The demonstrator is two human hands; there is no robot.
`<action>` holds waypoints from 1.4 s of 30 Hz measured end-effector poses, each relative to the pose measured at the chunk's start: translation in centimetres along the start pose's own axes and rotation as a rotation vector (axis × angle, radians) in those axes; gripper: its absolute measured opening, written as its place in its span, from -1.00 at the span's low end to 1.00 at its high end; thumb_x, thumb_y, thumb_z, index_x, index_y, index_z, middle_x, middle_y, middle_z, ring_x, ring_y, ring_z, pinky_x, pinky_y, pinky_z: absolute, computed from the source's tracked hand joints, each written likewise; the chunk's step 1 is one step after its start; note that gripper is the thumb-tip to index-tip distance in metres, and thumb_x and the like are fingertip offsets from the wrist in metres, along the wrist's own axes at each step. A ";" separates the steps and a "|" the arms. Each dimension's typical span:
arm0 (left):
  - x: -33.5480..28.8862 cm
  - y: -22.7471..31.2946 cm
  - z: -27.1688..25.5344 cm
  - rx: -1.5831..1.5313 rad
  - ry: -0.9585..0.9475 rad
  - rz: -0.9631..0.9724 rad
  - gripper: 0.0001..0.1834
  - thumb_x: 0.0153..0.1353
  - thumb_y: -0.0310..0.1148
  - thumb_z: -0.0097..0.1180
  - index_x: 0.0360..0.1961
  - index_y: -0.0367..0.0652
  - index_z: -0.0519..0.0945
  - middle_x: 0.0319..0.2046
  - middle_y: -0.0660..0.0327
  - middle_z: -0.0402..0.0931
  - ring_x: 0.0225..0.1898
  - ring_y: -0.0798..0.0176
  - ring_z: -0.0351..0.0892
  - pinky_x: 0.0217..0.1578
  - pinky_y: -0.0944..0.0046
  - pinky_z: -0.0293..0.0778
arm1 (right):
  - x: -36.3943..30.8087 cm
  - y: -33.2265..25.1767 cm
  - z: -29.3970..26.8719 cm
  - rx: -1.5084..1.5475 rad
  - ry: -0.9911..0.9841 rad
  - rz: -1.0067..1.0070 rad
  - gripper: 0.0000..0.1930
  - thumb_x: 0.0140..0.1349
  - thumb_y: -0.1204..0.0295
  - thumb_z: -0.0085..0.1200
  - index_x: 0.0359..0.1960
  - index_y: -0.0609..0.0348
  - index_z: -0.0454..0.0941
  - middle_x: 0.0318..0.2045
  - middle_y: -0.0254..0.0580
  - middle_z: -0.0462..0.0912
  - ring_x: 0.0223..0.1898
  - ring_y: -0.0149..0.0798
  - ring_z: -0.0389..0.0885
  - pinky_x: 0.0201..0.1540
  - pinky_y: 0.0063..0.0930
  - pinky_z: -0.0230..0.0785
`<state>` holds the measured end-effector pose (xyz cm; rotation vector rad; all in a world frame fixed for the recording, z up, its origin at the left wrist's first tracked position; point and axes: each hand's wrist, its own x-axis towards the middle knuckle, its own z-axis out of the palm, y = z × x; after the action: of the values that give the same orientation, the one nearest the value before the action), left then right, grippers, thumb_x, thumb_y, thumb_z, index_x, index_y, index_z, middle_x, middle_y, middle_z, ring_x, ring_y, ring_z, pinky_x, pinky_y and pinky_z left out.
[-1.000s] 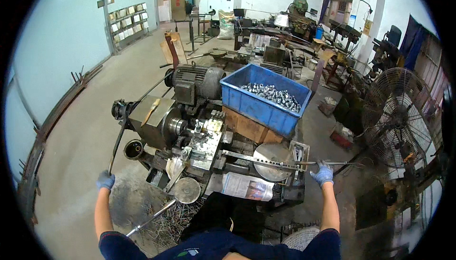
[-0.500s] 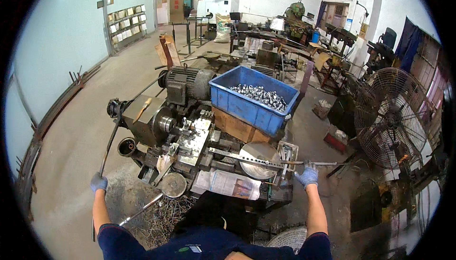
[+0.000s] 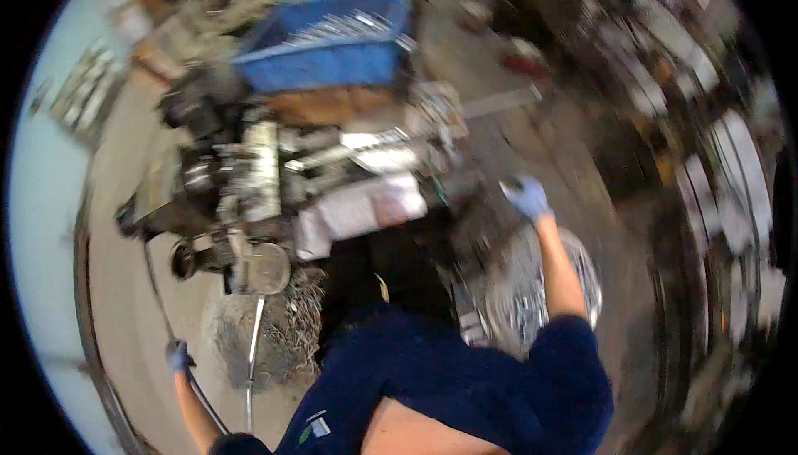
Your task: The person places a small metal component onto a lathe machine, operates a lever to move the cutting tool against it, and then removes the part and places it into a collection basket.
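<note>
A long dark bar (image 3: 158, 289) slopes down from the lathe's left end, and my gloved left hand (image 3: 178, 357) is closed around it. My gloved right hand (image 3: 528, 199) hovers right of the machine, apart from the metal rod (image 3: 503, 102) that sticks out there. Motion blur smears its fingers; a pale spot shows at their tips, and I cannot tell whether it is a held part. Below that hand, partly behind my forearm, stands a round basket (image 3: 595, 276) with shiny metal pieces. The small lathe (image 3: 195, 181) lies ahead of me, newspaper (image 3: 357, 210) on its near edge.
A blue plastic bin (image 3: 324, 68) of small metal parts sits behind the lathe on a brown box (image 3: 332, 106). Metal scraps (image 3: 299, 314) cover floor at my feet, beside a slanting metal rod (image 3: 253, 355). Blurred equipment stands along the right.
My view has swung down and right. My right hand has left the metal rod and come back towards the round basket. My left hand stays on the bar, now lower.
</note>
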<state>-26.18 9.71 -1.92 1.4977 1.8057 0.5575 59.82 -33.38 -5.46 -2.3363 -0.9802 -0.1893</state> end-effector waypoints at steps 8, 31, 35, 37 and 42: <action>2.2 -0.4 -0.7 -0.386 -0.143 -0.399 -0.73 0.14 -0.28 0.11 -0.16 -0.14 0.49 -0.81 0.16 0.33 -0.82 0.23 0.23 -0.74 0.24 0.26 | -10.4 7.1 -6.2 0.013 -0.256 0.587 -0.47 -0.03 -0.06 0.15 -0.26 0.19 0.63 -0.28 0.04 0.64 -0.20 0.02 0.60 -0.08 -0.31 0.41; 1.6 -1.7 -1.4 -0.168 0.050 -0.293 -0.80 0.14 -0.20 0.14 -0.36 -0.09 0.52 -0.75 0.30 0.34 -0.77 0.38 0.26 -0.67 0.38 0.32 | -17.7 3.7 -2.0 -0.511 -0.712 0.670 -0.28 -0.07 -0.16 0.09 -0.06 0.25 0.51 -0.05 0.15 0.52 -0.03 0.04 0.51 0.05 -0.26 0.34; -1.9 0.9 0.1 -0.256 -0.068 -0.156 -0.79 0.16 -0.19 0.13 -0.39 -0.11 0.53 -0.70 0.28 0.40 -0.68 0.40 0.36 -0.56 0.36 0.39 | -17.7 3.7 -2.2 -0.539 -0.605 0.558 -0.35 -0.02 -0.21 0.01 -0.28 0.21 0.63 -0.32 0.17 0.62 -0.22 0.11 0.59 -0.10 -0.15 0.41; -1.6 2.0 0.1 -0.146 -0.058 -0.180 -0.80 0.16 -0.19 0.13 -0.39 -0.09 0.52 -0.67 0.27 0.43 -0.63 0.38 0.40 -0.55 0.33 0.36 | -18.8 4.8 -2.1 -0.463 -0.398 0.547 -0.42 0.01 -0.11 0.06 -0.29 0.24 0.63 -0.33 0.12 0.63 -0.23 0.07 0.60 -0.13 -0.17 0.41; 0.0 -1.2 0.3 -0.201 0.011 -0.047 -0.72 0.12 -0.21 0.18 -0.32 -0.22 0.54 -0.68 0.19 0.48 -0.68 0.30 0.50 -0.61 0.32 0.46 | -12.7 0.1 -6.1 0.713 -0.102 0.812 -0.58 0.20 0.16 0.03 -0.22 0.37 0.57 -0.28 -0.01 0.62 -0.25 -0.14 0.62 -0.15 -0.32 0.49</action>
<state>-26.76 9.40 -2.94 1.3157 1.7329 0.7024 51.34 -44.68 -4.90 -1.8795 -0.0344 0.5209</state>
